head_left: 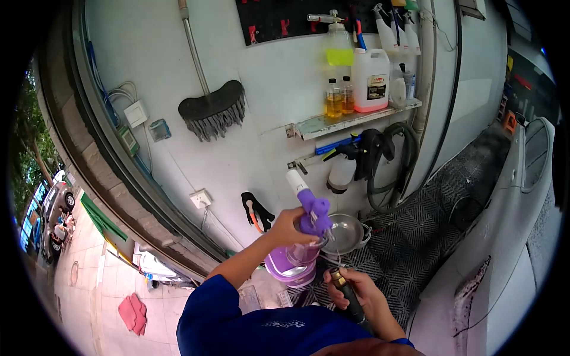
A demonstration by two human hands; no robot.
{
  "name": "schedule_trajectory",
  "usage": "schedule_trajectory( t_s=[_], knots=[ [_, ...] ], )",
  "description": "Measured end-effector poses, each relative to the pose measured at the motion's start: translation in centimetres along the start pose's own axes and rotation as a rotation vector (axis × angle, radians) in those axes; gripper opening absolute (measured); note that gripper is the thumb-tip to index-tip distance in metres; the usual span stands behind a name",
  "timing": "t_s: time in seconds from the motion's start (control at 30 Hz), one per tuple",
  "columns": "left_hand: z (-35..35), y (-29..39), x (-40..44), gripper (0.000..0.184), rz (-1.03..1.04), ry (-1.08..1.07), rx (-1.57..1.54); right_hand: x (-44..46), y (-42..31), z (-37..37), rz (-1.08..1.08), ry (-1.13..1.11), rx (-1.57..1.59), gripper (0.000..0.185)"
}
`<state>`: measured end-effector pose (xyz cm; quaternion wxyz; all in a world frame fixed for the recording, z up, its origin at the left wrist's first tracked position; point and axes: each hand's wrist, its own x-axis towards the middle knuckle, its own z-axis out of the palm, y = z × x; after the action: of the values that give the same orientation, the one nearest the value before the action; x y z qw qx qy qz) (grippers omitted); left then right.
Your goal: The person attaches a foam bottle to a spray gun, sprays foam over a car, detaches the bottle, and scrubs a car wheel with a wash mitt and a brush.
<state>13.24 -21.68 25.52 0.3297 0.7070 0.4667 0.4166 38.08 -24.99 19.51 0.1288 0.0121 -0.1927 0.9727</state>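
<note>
grips a purple, white-nozzled plastic sprayer (317,215) in the left hand (290,228), a black, brass-tipped handle (350,298) in the right hand (364,289), well apart. probably light, stiff, slippery when wet; best held around the head.

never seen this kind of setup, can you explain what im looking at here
There is no robot: these are a person's bare hands, seen by one camera worn on the head, looking forward and down, so the edges curve.

The left hand grips a purple sprayer. The right hand holds a black handle with a brass-coloured end.

Ahead, a wall shelf carries a white jug and several bottles. A brush hangs to the left. Below are a metal bowl and a patterned floor, with a car at right.
</note>
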Motion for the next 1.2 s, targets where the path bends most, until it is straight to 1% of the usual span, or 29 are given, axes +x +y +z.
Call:
schedule_trajectory(
  t_s=[0.03,0.07,0.1,0.13,0.17,0.23,0.27,0.3,0.33,0.4,0.43,0.47,0.5,0.53,0.6,0.63,0.67,0.73,0.77,0.8,0.87,0.9,0.93,1.0,1.07,1.13,1.17,1.2],
  knots=[
    [-1.5,-1.7,2.6,0.057,-0.018,0.035,-0.116,1.0,-1.5,-0.8,-0.007,0.024,-0.080,0.042],
    [-2.5,-3.0,4.8,0.057,0.024,0.110,-0.238,1.8,-3.0,-1.3,-0.001,0.027,-0.083,0.042],
    [-3.9,-3.2,6.9,0.057,0.041,0.166,-0.222,2.8,-4.5,-1.6,-0.009,0.065,-0.123,0.044],
    [-5.7,-2.5,9.3,0.055,0.082,0.230,-0.115,3.9,-6.2,-2.0,-0.016,0.100,-0.167,0.046],
    [-7.4,-0.6,11.6,0.053,0.127,0.332,-0.008,5.1,-7.5,-2.6,0.003,0.083,-0.217,0.053],
    [-10.7,3.1,16.3,0.049,0.182,0.555,0.219,7.3,-10.4,-2.4,0.086,0.086,-0.263,0.054],
    [-12.9,4.9,19.0,0.048,0.208,0.621,0.335,8.8,-11.8,-3.2,0.132,0.085,-0.323,0.055],
    [-14.7,7.6,21.6,0.049,0.242,0.721,0.536,9.7,-13.2,-3.8,0.162,0.044,-0.349,0.054],
    [-17.2,8.9,24.7,0.054,0.292,0.835,0.645,10.2,-14.7,-3.9,0.175,0.024,-0.366,0.054],
    [-21.5,11.7,30.0,0.057,0.283,1.007,0.886,10.4,-16.9,-4.0,0.198,-0.059,-0.500,0.053],
    [-23.3,13.5,32.7,0.057,0.296,1.040,0.909,10.7,-19.0,-3.9,0.218,-0.078,-0.474,0.053],
    [-24.5,14.6,35.0,0.057,0.093,1.050,0.900,10.9,-20.5,-4.4,0.228,-0.092,-0.487,0.053],
    [-25.4,15.3,36.0,0.057,-0.105,1.056,0.880,11.1,-21.2,-5.0,0.226,-0.095,-0.450,0.049],
    [-25.9,15.3,36.8,0.057,-0.102,1.075,0.885,11.3,-22.2,-5.7,0.227,-0.094,-0.409,0.045],
    [-27.2,13.9,38.5,0.055,-0.182,1.103,0.870,11.7,-24.2,-6.5,0.247,-0.103,-0.409,0.045],
    [-28.1,12.6,39.2,0.060,-0.097,1.114,0.892,11.9,-25.2,-6.8,0.263,-0.106,-0.403,0.045],
    [-28.6,11.8,39.8,0.060,-0.101,1.130,0.898,12.3,-26.2,-7.2,0.279,-0.111,-0.395,0.046],
    [-29.1,10.5,40.1,0.059,-0.093,1.084,0.933,12.9,-27.6,-7.8,0.297,-0.132,-0.407,0.047],
    [-29.4,10.4,39.9,0.061,-0.101,1.020,0.916,13.2,-28.1,-8.1,0.311,-0.134,-0.392,0.046],
    [-28.9,10.8,39.7,0.061,-0.110,1.035,0.927,13.6,-28.6,-8.4,0.325,-0.136,-0.378,0.046],
    [-27.2,13.0,39.4,0.064,-0.530,0.904,0.949,13.8,-29.5,-8.7,0.345,-0.137,-0.369,0.046],
    [-27.1,14.0,39.1,0.063,-0.545,0.825,1.252,14.1,-30.0,-8.8,0.345,-0.127,-0.359,0.046],
    [-27.7,15.8,39.2,0.063,-0.536,0.850,1.264,14.5,-30.6,-9.0,0.346,-0.148,-0.378,0.046],
    [-29.9,19.2,39.4,0.052,-0.245,1.038,1.627,15.1,-31.2,-9.5,0.363,-0.139,-0.279,0.047],
    [-34.5,21.3,41.0,0.035,0.370,1.364,1.750,15.4,-31.7,-10.0,0.382,-0.152,-0.264,0.049],
    [-37.6,22.9,41.8,0.029,0.599,1.414,2.010,15.8,-31.9,-10.8,0.380,-0.179,-0.243,0.056],
    [-38.3,23.2,42.3,0.029,0.598,1.408,2.008,15.7,-32.0,-10.7,0.379,-0.177,-0.237,0.056],
    [-37.9,24.1,42.6,0.030,0.279,1.297,1.957,15.6,-32.2,-10.6,0.369,-0.180,-0.215,0.057]
  ],
)
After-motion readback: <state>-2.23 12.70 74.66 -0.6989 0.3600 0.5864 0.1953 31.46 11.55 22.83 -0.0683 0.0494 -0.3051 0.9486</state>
